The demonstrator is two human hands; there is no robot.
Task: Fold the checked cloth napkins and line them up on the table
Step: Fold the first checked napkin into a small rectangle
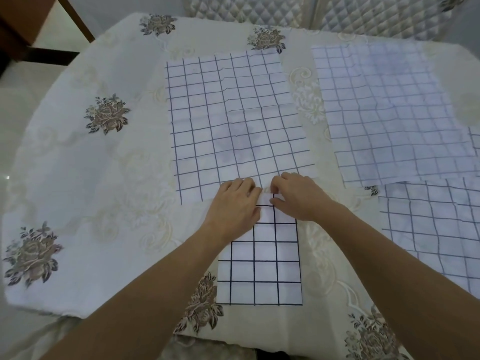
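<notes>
A folded checked napkin [262, 266], a narrow white strip with dark grid lines, lies near the table's front edge. Both hands rest on its far end. My left hand [235, 203] presses flat on the far left corner. My right hand [298, 196] pinches the far edge between thumb and fingers. Just beyond the hands an unfolded checked napkin [233, 120] lies spread flat in the middle of the table. Another open napkin [389, 113] lies at the back right, and a third open napkin [436, 224] sits at the right, partly under it.
A cream embroidered tablecloth [91, 165] with brown flower patches covers the table. Quilted chair backs [259, 9] stand behind the far edge. Dark wooden furniture [31, 22] stands on the floor at the top left. The table's left part holds no napkins.
</notes>
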